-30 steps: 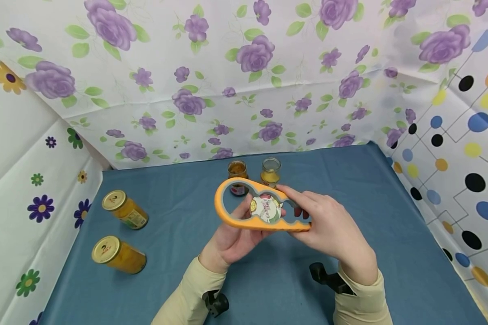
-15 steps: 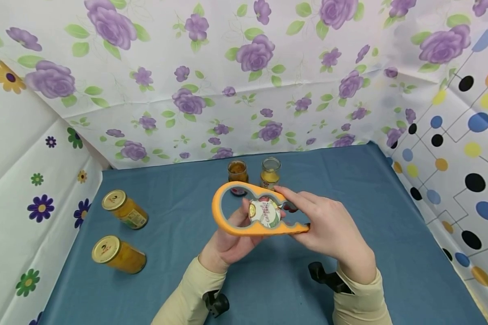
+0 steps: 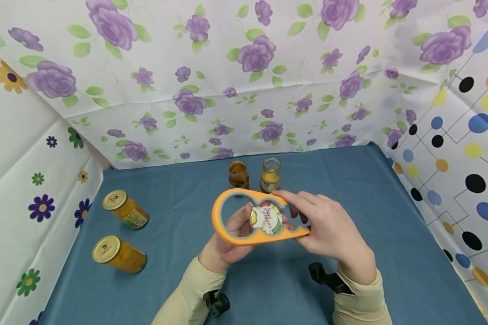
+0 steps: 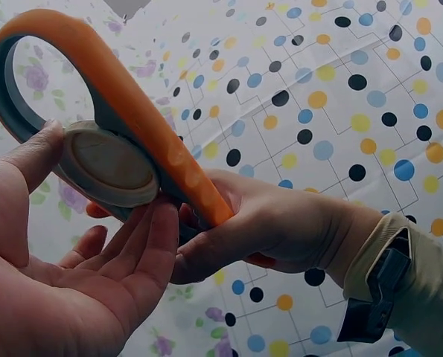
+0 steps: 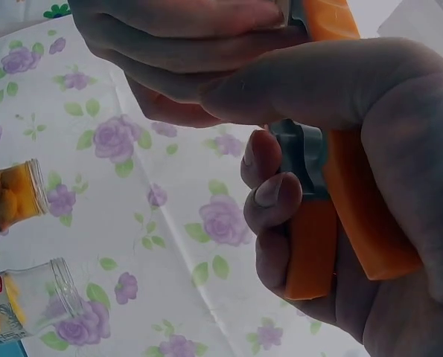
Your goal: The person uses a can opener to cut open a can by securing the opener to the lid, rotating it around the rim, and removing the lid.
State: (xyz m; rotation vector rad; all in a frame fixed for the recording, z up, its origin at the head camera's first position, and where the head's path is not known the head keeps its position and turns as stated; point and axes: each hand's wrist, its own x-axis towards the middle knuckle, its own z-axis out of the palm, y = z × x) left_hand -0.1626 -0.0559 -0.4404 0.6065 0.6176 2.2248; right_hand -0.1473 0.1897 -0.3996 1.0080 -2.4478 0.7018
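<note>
My right hand (image 3: 333, 225) grips the handle end of an orange jar opener (image 3: 244, 240) with a grey scalloped inner edge. A round jar lid (image 3: 267, 217) with a printed top sits within the opener's middle notch. My left hand (image 3: 227, 246) pinches that lid from below, thumb on one side and fingers on the other. In the left wrist view the lid's pale underside (image 4: 111, 165) shows, with no jar attached. Fingers of my right hand (image 5: 269, 193) curl round the opener's handle (image 5: 310, 253) in the right wrist view.
Behind the opener stand two lidless glass jars, one with brownish contents (image 3: 238, 174) and one with yellow (image 3: 270, 176). At left are two lidded jars of yellow fruit, a farther one (image 3: 126, 211) and a nearer one (image 3: 122, 256). Blue cloth (image 3: 179, 203) covers the table; patterned sheets surround it.
Both hands have brought the opener and the lid slightly down and nearer to me, uncovering more of the two lidless jars. The grips look the same.
</note>
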